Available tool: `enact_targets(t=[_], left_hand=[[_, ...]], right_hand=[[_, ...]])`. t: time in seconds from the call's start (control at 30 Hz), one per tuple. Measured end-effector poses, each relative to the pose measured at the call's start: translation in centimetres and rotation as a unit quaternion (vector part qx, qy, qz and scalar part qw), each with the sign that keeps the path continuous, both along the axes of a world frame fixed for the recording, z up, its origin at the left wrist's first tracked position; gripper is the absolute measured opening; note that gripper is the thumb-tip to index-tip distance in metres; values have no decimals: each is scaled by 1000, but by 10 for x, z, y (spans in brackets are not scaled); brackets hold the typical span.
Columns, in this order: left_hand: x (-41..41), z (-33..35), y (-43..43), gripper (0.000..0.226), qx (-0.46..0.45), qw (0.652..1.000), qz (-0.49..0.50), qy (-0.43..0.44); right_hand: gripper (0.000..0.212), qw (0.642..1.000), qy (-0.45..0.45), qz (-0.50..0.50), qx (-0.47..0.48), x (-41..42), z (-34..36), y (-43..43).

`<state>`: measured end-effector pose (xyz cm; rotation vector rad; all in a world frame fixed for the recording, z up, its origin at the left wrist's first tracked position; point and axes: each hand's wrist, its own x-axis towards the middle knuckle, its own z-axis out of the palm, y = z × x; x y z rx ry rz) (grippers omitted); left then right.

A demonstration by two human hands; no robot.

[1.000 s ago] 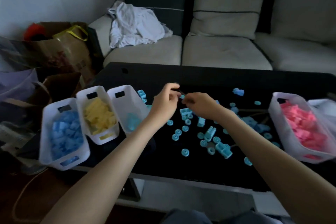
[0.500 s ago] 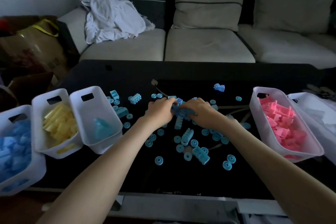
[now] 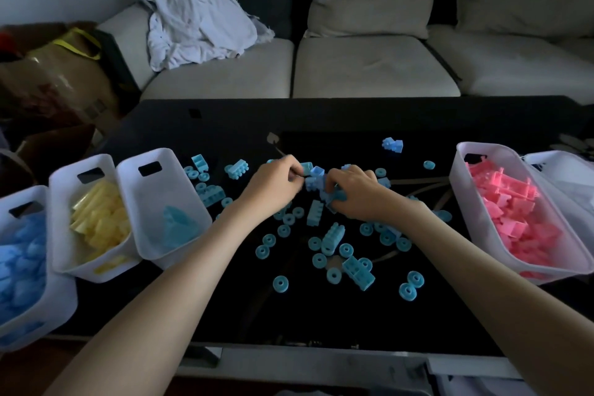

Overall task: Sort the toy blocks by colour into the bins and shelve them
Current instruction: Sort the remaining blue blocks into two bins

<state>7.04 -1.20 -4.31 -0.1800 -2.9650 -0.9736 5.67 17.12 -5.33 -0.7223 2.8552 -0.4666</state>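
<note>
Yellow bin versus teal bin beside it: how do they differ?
The yellow bin holds a heap of yellow blocks; the teal bin holds only a small teal clump. The teal bin sits nearer the loose blocks than the yellow bin. Both are white with a handle slot.

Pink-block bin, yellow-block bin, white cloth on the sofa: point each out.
pink-block bin (image 3: 467, 202), head view, its left wall.
yellow-block bin (image 3: 69, 180), head view, far wall beside the handle slot.
white cloth (image 3: 199, 19), head view, middle of the heap.
</note>
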Motion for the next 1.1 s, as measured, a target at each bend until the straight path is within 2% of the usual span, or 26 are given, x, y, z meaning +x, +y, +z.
enact_targets(t=[0.13, 0.27, 0.33, 0.43, 0.5, 0.57, 0.73, 0.9, 0.93, 1.03, 1.1], left_hand=[[3, 0, -1, 13, 123, 990, 56, -31], [6, -2, 2, 18, 280, 950, 97, -94], [7, 1, 4, 21, 395, 900, 129, -133], [8, 7, 6, 21, 545, 798, 177, -186], [7, 7, 6, 22, 597, 746, 210, -209], [5, 4, 6, 23, 611, 721, 242, -219], [4, -1, 3, 13, 619, 708, 259, -221], [6, -2, -3, 7, 636, 695, 251, -221], [6, -3, -3, 10, 642, 691, 249, -222], [9, -3, -1, 17, 640, 694, 233, -234], [11, -2, 2, 14, 619, 714, 215, -245]], right_hand=[[8, 999, -5, -12, -31, 1, 1, 4], [12, 997, 0, -25, -69, 1, -1, 4], [28, 997, 1, -29, -74, 0, 0, 0], [49, 999, 5, -25, -46, -3, 1, -12], [45, 1000, 4, -7, -17, -7, -1, -21], [36, 1000, 13, 13, 2, -11, -4, -29], [21, 999, 30, 7, 10, -18, -5, -39], [19, 999, 37, -6, 8, -17, -5, -43], [19, 999, 39, -10, -14, -17, -5, -42], [16, 981, -16, -50, -186, -16, -1, -41], [15, 977, -29, -54, -204, -14, 2, -42]])
